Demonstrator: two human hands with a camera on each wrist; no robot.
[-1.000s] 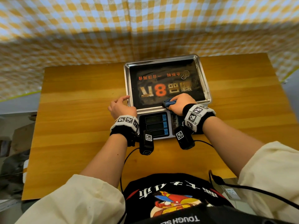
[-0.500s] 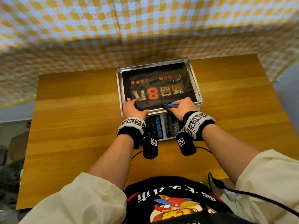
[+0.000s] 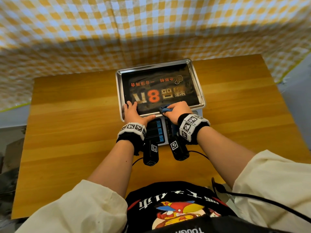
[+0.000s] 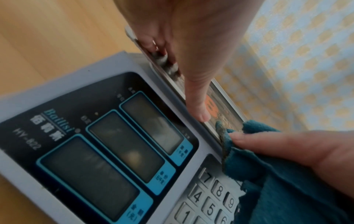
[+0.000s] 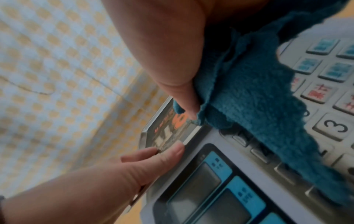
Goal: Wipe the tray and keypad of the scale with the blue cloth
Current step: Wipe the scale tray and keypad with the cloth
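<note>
The scale's steel tray, with a black printed sheet inside, sits at the table's far middle. My left hand lies flat on the tray's near left corner, fingers straight, thumb along the front rim. My right hand grips the bunched blue cloth and presses it on the tray's near edge. The cloth hangs down over part of the keypad. In the head view the keypad is mostly hidden under my right wrist. The three display windows sit left of the keypad.
The wooden table has bare surface left and right of the scale. A yellow checked cloth hangs as a wall just behind the tray. Black cables run from my wrists toward my body at the near edge.
My left hand moved from the table beside the scale onto the tray's near left corner. My right hand stays at the tray's near edge with the cloth.
</note>
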